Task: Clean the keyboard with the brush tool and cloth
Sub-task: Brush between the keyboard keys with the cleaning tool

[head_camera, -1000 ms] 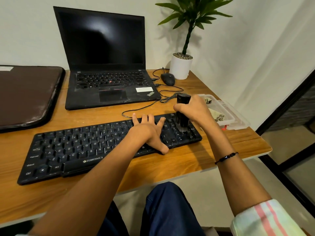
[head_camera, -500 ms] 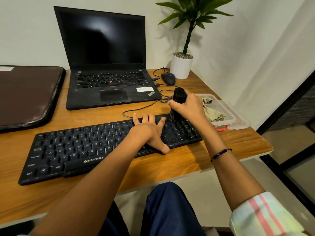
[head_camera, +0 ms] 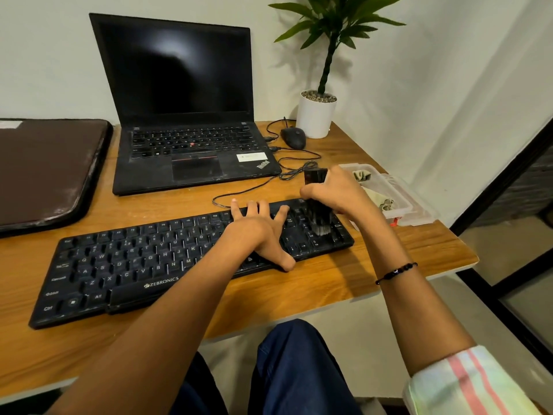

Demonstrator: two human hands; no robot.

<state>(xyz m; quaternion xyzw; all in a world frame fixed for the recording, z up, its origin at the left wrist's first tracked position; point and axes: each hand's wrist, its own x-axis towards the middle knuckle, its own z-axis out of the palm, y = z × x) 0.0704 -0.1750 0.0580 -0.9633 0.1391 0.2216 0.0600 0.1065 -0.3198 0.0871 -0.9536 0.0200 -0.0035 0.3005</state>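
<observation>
A black Zebronics keyboard (head_camera: 125,265) lies across the wooden desk. My left hand (head_camera: 260,232) rests flat on its right-middle keys with fingers spread. My right hand (head_camera: 338,193) grips a black brush tool (head_camera: 317,217) held upright, its bristles down on the number pad at the keyboard's right end. A greenish cloth (head_camera: 377,199) lies crumpled in a clear plastic tray (head_camera: 416,215) just right of my right hand.
An open black laptop (head_camera: 185,115) stands behind the keyboard, its cable (head_camera: 245,191) looping across the desk. A black mouse (head_camera: 294,138) and a potted plant (head_camera: 317,115) sit at the back right. A dark brown sleeve (head_camera: 45,172) lies at the left. The desk edge (head_camera: 449,265) is close on the right.
My right hand moved the brush from the keyboard's far edge toward me and to the right, onto the number pad. My left hand stayed in place.
</observation>
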